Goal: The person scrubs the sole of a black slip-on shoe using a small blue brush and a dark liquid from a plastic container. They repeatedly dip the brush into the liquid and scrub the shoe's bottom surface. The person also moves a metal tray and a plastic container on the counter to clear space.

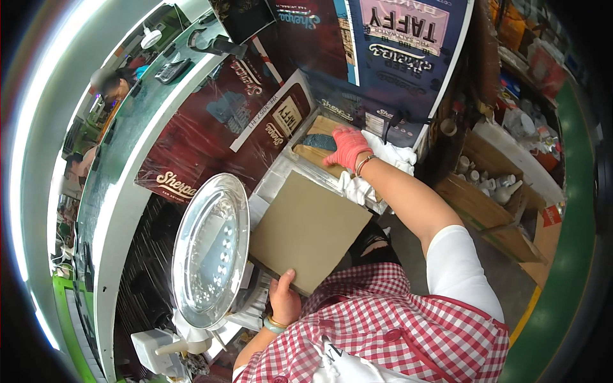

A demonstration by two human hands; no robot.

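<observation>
My left hand [285,302] grips the lower edge of a flat square board [310,231], dull olive-brown, with the thumb on its top face and the other fingers hidden beneath. In a pink-red knitted glove, my right hand [348,149] reaches out to the far side of the board. Its thumb stands apart from the fingers, over a light brown wooden or cardboard surface [329,124]. A dark grey, rough-looking strip [318,141] lies there beside the fingertips; whether they touch it I cannot tell. Crumpled white cloth [391,155] lies beside and under my right wrist.
A magnifier lamp with a clear oval lens [211,252] stands close on the left. Dark red printed panels [211,121] and a blue printed panel [408,76] wall the far side. An open cardboard box of bottles [488,185] is at right. Other people sit beyond the left counter [159,96].
</observation>
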